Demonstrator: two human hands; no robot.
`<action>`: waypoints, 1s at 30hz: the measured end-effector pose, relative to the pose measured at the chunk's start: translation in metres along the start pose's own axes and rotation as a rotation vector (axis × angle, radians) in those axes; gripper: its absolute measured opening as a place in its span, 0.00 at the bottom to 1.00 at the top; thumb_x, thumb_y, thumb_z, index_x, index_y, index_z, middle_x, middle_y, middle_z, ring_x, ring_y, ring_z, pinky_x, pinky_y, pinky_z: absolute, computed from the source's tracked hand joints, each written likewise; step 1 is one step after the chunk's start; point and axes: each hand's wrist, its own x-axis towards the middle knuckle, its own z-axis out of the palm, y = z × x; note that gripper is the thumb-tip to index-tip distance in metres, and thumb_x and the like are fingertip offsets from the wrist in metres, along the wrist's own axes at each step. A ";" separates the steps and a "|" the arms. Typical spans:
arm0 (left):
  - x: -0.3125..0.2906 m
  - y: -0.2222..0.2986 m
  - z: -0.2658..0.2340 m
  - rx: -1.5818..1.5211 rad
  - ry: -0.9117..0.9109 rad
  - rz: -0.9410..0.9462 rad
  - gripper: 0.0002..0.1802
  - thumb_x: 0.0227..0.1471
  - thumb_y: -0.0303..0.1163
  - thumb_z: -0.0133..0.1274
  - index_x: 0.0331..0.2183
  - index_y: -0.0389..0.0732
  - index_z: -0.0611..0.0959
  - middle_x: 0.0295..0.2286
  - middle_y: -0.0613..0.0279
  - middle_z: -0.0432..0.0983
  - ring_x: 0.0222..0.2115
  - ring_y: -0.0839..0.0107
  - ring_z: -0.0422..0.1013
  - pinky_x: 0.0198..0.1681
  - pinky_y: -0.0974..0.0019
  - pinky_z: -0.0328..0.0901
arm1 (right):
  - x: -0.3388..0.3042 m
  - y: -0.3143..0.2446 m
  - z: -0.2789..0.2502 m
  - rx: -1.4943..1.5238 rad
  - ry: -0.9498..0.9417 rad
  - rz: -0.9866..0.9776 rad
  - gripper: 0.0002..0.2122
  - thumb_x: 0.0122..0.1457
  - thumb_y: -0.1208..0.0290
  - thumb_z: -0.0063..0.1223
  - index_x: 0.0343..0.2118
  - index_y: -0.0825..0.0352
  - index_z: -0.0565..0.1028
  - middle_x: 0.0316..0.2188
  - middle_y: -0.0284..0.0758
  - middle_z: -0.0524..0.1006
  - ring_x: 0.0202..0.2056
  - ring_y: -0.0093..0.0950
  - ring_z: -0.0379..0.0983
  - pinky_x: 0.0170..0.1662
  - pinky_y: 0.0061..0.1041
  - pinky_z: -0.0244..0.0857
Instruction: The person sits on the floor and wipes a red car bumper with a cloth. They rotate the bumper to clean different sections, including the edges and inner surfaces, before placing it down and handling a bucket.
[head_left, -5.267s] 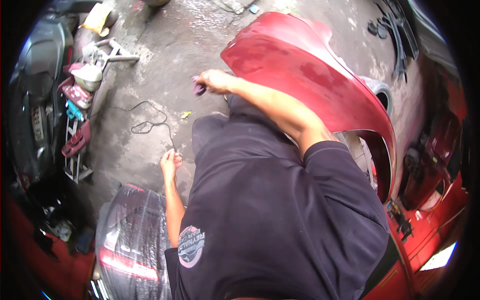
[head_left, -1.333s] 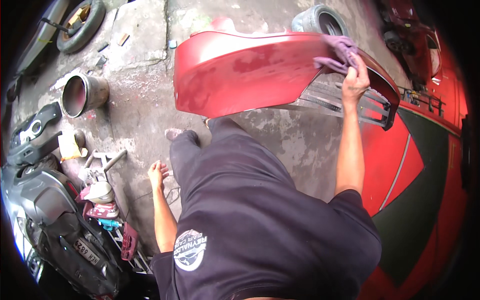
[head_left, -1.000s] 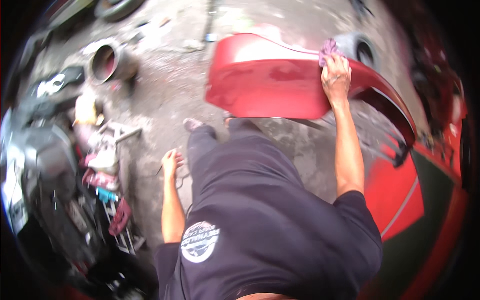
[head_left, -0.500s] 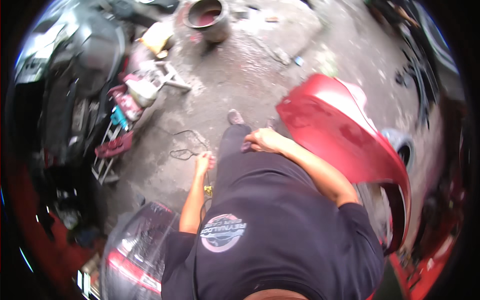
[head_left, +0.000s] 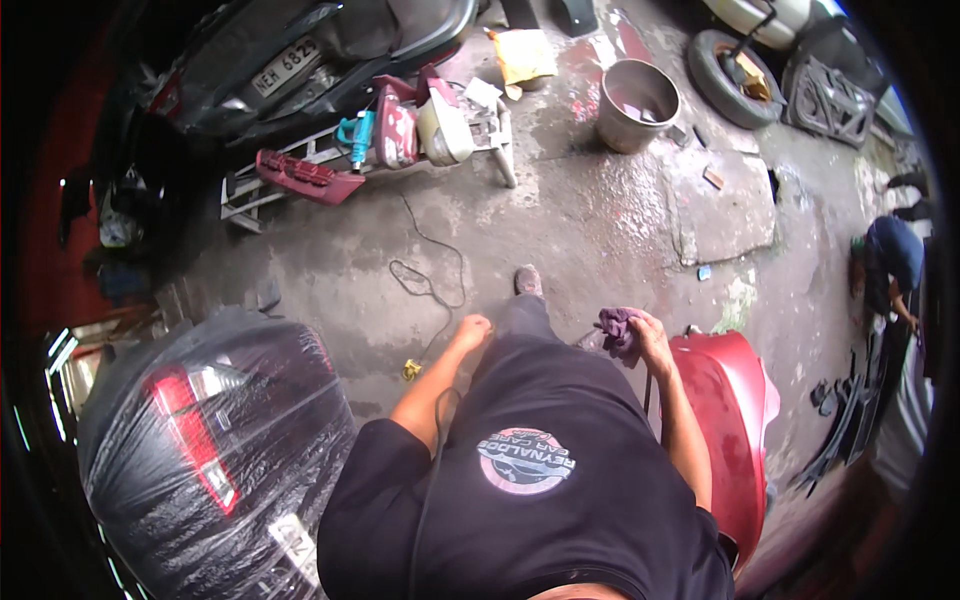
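My right hand [head_left: 648, 338] is shut on a crumpled purple rag [head_left: 617, 330], held in front of my body beside the near end of a red car body panel [head_left: 728, 440] that lies at my right side. My left hand [head_left: 471, 331] hangs loosely curled by my left hip, holding nothing, above a thin black cable [head_left: 430, 280] that snakes over the wet concrete floor [head_left: 600, 220]. My dark shirt fills the lower middle of the view, and one shoe [head_left: 527, 280] shows ahead of me.
A car rear wrapped in clear plastic [head_left: 210, 450] stands at lower left. A dark scooter [head_left: 300, 60] and loose red parts [head_left: 300, 178] lie at upper left. A grey bucket [head_left: 637, 103] and a tyre [head_left: 735, 75] sit ahead. Another person [head_left: 890, 265] crouches at right.
The view swung around. My right hand, earlier wiping the raised red panel with the rag, has come off it and now holds the rag near my waist; the panel lies low at my right.
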 end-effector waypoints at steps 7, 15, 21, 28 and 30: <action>0.035 0.084 -0.078 -0.222 0.051 0.081 0.12 0.59 0.39 0.53 0.38 0.43 0.84 0.26 0.68 0.78 0.19 0.79 0.70 0.18 0.69 0.65 | 0.046 -0.009 0.027 -0.431 -0.042 0.028 0.17 0.61 0.65 0.49 0.47 0.71 0.78 0.26 0.34 0.80 0.24 0.21 0.74 0.24 0.23 0.66; 0.070 0.073 -0.063 0.057 0.093 0.338 0.14 0.57 0.38 0.55 0.38 0.38 0.86 0.28 0.58 0.83 0.25 0.69 0.76 0.32 0.61 0.71 | 0.035 -0.022 0.032 -0.192 0.104 0.136 0.15 0.61 0.65 0.56 0.45 0.71 0.79 0.32 0.32 0.81 0.33 0.21 0.75 0.36 0.22 0.68; 0.041 0.115 -0.020 0.036 -0.051 0.212 0.18 0.56 0.40 0.57 0.42 0.37 0.86 0.40 0.49 0.84 0.45 0.55 0.79 0.51 0.57 0.70 | 0.080 0.012 -0.039 -0.212 0.173 0.089 0.12 0.60 0.71 0.53 0.43 0.72 0.80 0.33 0.32 0.81 0.33 0.22 0.76 0.38 0.23 0.69; 0.002 0.178 -0.032 0.032 -0.142 0.429 0.22 0.54 0.43 0.60 0.46 0.39 0.85 0.41 0.47 0.83 0.44 0.56 0.79 0.50 0.57 0.70 | 0.148 0.000 -0.087 -0.382 0.159 0.039 0.12 0.57 0.73 0.50 0.41 0.73 0.79 0.31 0.33 0.82 0.32 0.20 0.76 0.36 0.23 0.69; -0.038 0.247 -0.056 0.025 -0.333 0.445 0.26 0.55 0.42 0.61 0.52 0.39 0.82 0.52 0.52 0.78 0.55 0.57 0.73 0.59 0.56 0.66 | 0.164 -0.015 -0.107 -0.452 0.026 0.121 0.14 0.56 0.72 0.48 0.41 0.74 0.79 0.28 0.36 0.82 0.29 0.22 0.78 0.30 0.25 0.71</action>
